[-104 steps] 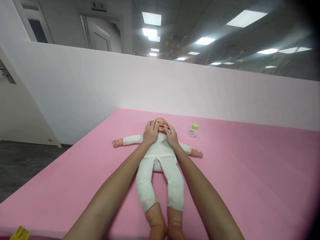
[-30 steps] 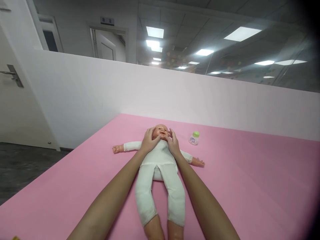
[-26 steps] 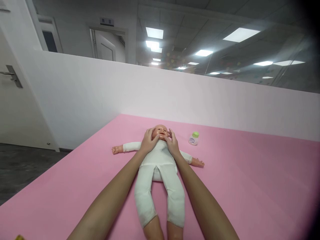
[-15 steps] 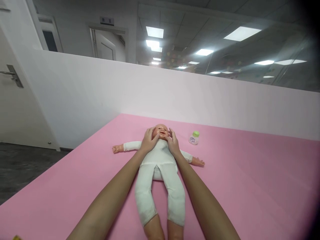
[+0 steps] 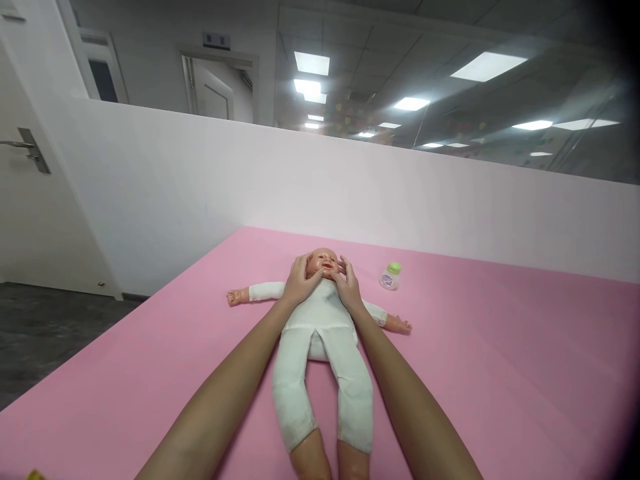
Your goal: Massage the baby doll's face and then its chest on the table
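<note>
A baby doll (image 5: 320, 307) with a plastic head and white cloth body lies on its back on the pink surface, arms spread and legs toward me. My left hand (image 5: 300, 280) rests along the left side of the doll's head, its thumb by the chin. On the other side, my right hand (image 5: 347, 281) touches the cheek and jaw, fingers stretched and apart. Both hands are open, framing the head between them. The doll's feet fall outside the view.
A small clear bottle with a green cap (image 5: 390, 276) stands right of the doll's head. Behind the pink tabletop (image 5: 500, 347) runs a white low wall (image 5: 400, 193) with glass above. A door (image 5: 45, 187) is at left. A yellow object (image 5: 35, 475) shows at the bottom left edge.
My left thumb has slid slightly inward along the doll's chin. Both hands stay beside the head, and the view has shifted very slightly.
</note>
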A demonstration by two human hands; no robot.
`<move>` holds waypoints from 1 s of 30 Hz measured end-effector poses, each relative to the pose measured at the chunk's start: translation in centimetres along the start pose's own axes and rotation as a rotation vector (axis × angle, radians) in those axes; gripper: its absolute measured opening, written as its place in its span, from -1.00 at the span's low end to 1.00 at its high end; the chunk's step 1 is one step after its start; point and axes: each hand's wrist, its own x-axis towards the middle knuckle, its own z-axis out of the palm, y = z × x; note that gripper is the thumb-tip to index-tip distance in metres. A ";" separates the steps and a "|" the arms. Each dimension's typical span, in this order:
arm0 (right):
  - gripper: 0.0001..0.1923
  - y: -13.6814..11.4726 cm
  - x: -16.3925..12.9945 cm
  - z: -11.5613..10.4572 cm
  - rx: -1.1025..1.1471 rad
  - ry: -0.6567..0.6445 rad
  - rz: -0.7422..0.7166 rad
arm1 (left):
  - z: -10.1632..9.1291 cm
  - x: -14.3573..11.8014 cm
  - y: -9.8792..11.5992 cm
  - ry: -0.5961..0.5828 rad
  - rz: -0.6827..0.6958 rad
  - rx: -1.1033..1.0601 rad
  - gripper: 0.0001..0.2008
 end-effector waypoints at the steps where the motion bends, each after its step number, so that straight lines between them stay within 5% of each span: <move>1: -0.21 0.0 0.0 0.0 -0.005 0.001 -0.001 | 0.0 0.0 0.1 0.002 -0.003 0.005 -0.45; 30: -0.26 0.3 0.1 0.0 0.000 0.001 -0.024 | 0.0 0.0 0.2 -0.001 0.003 -0.005 -0.56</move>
